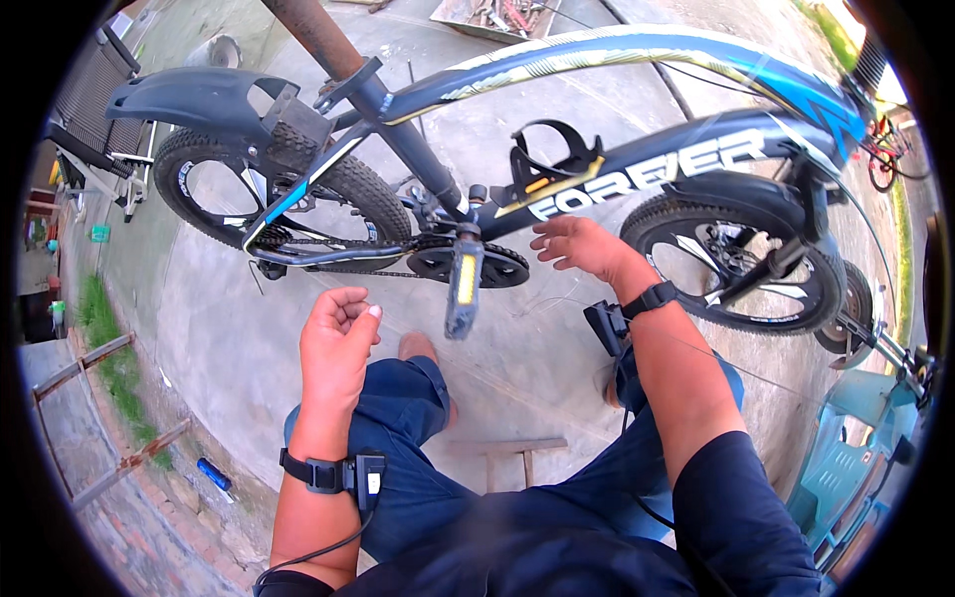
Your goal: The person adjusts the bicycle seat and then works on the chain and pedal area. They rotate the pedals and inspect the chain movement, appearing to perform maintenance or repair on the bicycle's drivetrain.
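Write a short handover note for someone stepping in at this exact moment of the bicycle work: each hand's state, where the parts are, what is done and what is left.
Left hand: empty, fingers loosely curled, raised in front of the knee, touching nothing.
Right hand: open, fingers spread, just below the bicycle frame, right of the crank; contact cannot be told.
Pedal: hangs on its crank in front of the chainring, between the two hands.
Chain: appears to run from the chainring back to the rear wheel.
Bottle cage: empty, on the frame.
Done: nothing can be told from this view.
Left: neither hand grips a part or tool yet.
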Demonstrator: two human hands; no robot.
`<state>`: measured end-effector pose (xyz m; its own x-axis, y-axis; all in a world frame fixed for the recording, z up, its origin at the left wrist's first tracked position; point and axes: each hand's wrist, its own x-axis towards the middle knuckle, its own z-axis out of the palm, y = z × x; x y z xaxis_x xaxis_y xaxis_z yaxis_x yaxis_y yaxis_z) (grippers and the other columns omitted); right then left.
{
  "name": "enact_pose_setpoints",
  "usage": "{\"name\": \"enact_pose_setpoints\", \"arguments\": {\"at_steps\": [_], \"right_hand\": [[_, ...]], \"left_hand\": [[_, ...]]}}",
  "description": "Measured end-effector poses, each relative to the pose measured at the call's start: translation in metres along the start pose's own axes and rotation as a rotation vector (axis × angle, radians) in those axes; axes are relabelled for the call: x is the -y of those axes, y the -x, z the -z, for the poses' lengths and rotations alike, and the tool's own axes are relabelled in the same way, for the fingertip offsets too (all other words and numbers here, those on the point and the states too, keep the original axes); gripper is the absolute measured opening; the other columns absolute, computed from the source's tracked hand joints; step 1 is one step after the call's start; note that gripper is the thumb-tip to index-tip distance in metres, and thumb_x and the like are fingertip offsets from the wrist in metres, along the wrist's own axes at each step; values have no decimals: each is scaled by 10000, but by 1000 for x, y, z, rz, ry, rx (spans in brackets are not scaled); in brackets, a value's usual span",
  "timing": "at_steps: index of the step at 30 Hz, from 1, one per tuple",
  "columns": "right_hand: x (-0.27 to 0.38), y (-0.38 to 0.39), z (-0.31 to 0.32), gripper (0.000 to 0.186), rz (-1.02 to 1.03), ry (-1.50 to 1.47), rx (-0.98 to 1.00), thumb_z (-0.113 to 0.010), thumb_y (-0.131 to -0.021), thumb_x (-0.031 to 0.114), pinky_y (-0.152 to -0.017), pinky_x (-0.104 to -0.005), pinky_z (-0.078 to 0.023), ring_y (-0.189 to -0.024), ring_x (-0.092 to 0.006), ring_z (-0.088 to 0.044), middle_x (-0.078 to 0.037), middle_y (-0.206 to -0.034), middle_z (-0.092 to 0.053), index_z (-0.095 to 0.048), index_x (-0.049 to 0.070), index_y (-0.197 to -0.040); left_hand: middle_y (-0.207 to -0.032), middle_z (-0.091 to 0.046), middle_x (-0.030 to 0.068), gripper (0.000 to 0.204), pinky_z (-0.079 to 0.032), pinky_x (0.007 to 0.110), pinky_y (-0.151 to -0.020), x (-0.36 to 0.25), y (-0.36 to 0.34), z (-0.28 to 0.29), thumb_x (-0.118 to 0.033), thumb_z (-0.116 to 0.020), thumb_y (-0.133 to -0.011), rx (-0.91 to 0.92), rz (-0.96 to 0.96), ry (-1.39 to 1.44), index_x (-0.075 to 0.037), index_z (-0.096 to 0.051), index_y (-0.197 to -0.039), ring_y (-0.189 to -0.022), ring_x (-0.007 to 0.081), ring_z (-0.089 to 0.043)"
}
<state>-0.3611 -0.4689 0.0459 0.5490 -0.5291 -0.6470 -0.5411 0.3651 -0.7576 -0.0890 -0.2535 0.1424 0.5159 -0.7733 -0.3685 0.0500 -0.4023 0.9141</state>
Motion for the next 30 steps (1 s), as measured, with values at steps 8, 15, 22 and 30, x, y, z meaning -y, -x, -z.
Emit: {"name": "enact_pose_setpoints", "arguments": {"at_steps": [8,15,22,30], "right_hand": [[-16,91,18,474,13,3,-128,-519,-895,174,-873,-347,-505,-1032,-199,-620,-105,-1204,-630,-496,7,-1338],[-9,185,40,443,190,-14,-277,-512,-909,198,-842,-323,-504,-1013,-190,-624,-99,-1169,-640,-521,16,-1313],[-29,226,50,431,344,-148,-310,-500,-921,197,-839,-309,-500,-980,-185,-639,-100,-1169,-640,-524,16,-1311],[-23,229,62,427,475,-208,-295,-509,-899,199,-820,-310,-503,-961,-197,-647,-109,-1119,-661,-554,4,-1277]], "left_hand": [[-859,-621,28,267,-435,217,-541,9,14,-5,-116,-648,-863,-13,-77,-79,-2,-570,-1092,-642,76,-550],[-867,-636,73,266,-472,249,-584,23,26,-9,-107,-655,-859,-16,-107,-276,32,-576,-1072,-656,105,-561],[-866,-614,35,289,-412,234,-527,29,65,-24,-160,-647,-867,34,-114,-439,-7,-564,-1096,-660,98,-557],[-937,-643,50,359,-459,241,-585,-6,93,-50,-227,-661,-879,-115,-147,-442,-5,-558,-1142,-734,112,-606]]}}
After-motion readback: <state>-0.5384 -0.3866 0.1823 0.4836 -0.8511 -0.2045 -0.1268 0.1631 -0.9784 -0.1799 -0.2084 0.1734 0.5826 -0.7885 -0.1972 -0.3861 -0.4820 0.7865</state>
